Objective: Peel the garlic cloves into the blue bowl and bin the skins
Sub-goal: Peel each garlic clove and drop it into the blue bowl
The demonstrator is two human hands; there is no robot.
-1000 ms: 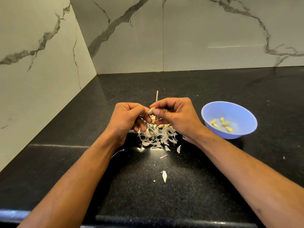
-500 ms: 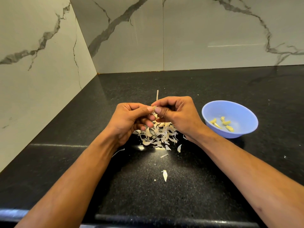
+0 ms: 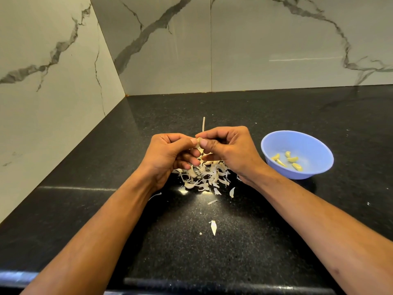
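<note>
While both my left hand [image 3: 170, 154] and right hand [image 3: 229, 150] pinch the clove [image 3: 198, 143] above the skins [image 3: 204, 175], I'd peel with thumbnails, gently, then drop it in the bowl [image 3: 319, 145] at three o'clock.

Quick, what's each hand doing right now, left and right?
Left hand: fingers curled, thumb pinching the garlic clove.
Right hand: fingers curled, thumb pinching the same clove from the other side.
</note>
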